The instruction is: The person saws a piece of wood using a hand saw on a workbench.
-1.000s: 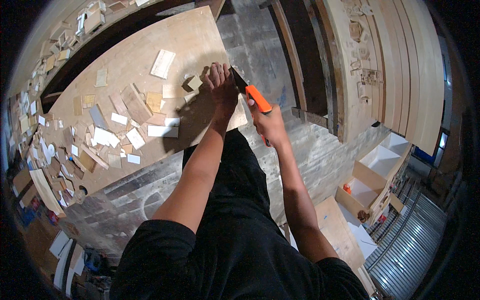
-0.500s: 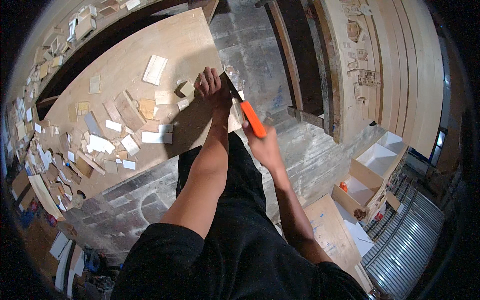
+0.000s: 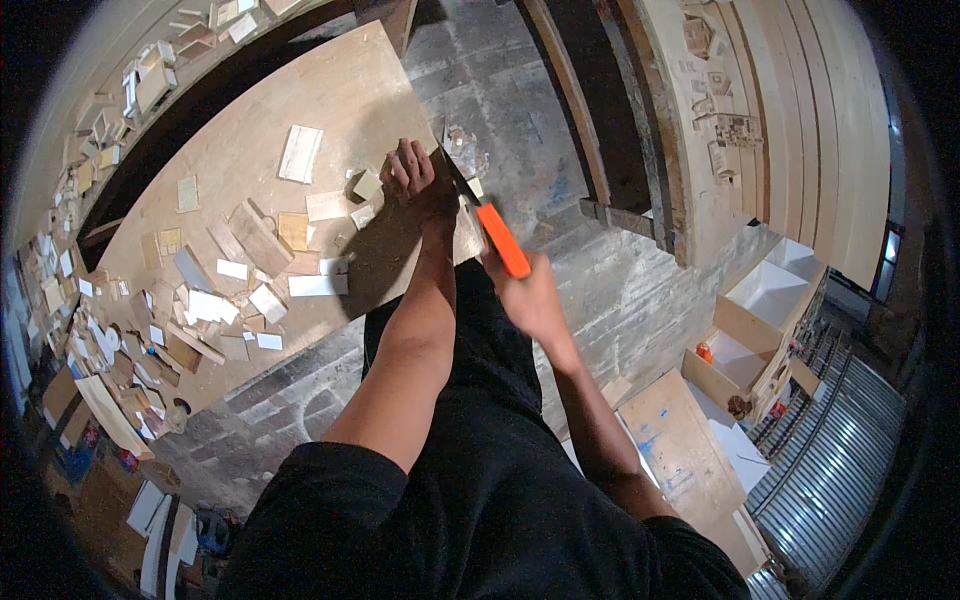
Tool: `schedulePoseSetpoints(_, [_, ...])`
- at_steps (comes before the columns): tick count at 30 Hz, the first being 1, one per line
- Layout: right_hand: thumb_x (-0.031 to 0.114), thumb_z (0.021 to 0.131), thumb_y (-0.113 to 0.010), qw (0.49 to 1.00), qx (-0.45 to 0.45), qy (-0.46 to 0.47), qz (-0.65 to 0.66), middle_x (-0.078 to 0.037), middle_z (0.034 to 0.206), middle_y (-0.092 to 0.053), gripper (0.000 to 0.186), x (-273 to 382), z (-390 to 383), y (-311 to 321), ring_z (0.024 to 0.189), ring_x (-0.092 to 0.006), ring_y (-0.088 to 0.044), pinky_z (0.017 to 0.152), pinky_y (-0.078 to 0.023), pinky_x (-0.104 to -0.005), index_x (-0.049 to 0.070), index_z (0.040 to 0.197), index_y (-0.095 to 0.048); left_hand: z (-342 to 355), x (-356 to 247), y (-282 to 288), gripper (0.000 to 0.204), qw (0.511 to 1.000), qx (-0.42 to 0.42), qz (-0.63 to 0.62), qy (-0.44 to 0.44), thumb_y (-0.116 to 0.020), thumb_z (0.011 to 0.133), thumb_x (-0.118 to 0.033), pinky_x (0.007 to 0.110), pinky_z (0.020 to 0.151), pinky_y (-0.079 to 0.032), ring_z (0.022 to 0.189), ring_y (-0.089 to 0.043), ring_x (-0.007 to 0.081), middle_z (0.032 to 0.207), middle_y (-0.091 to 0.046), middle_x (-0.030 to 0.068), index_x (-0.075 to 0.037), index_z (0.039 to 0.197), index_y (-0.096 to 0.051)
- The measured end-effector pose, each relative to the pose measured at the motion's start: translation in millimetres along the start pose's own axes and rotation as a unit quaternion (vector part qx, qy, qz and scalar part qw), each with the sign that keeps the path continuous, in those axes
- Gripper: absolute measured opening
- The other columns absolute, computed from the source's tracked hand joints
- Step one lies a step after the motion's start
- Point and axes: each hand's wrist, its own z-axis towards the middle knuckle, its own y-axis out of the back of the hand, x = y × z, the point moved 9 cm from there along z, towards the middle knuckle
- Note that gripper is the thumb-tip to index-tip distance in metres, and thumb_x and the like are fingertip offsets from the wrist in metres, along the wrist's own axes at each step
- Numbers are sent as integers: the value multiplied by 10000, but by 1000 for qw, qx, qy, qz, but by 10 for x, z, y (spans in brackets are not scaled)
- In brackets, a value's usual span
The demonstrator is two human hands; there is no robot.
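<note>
My right hand (image 3: 528,298) is closed around the orange handle of a hand saw (image 3: 503,242). The saw's narrow dark blade points up and away, along the right edge of the wooden workbench (image 3: 350,75). Just left of the blade, my left hand (image 3: 415,182) presses down near the bench edge with its fingers curled. Whatever lies beneath that hand is hidden, and the blade's contact with any wood cannot be made out. Beside the left fingers sit a small pale wood block (image 3: 366,186) and a smaller offcut (image 3: 362,216).
White and plain wood scraps (image 3: 210,305) crowd the bench's left side. A flat wood piece (image 3: 301,153) lies farther back. On the right stand an open compartmented wooden box (image 3: 722,358) and a paint-marked board (image 3: 680,450). Wooden frame beams (image 3: 575,100) rise beyond the concrete floor (image 3: 480,80).
The whole view has shifted slightly. My left hand stays planted at the bench edge, and my right hand still grips the saw, with only a small change in its position.
</note>
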Motion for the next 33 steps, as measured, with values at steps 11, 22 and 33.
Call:
schedulePoseSetpoints(11, [323,970,-654,997,-67,28,1,-59,584,-483,449,-489,517,-145,611,-130,-445,583,-426,-384,-52,742,-560,-12,-240,-134,628,977,129,126,-111,-561,865,-250,551,1203,-197,1438,-327,391,1526,-428,175,10,1431,-484])
schedulePoseSetpoints(22, [386,981,-644,996,2,-89,31,-2,590,-465,483,-282,-556,133,616,-91,-457,562,-408,-336,-7,714,-556,39,-74,82,665,1000,7,-19,-7,-549,875,-213,538,1209,-195,1463,-293,377,1582,-360,143,-19,1495,-407])
schedulePoseSetpoints(33, [332,962,-678,999,11,-32,7,7,583,-478,422,-89,-64,45,582,-89,-458,531,-399,-314,-7,730,-584,-12,-12,-25,628,1000,-19,2,-16,-561,856,-211,548,1178,-232,1416,-336,388,1542,-400,158,-1,1440,-463])
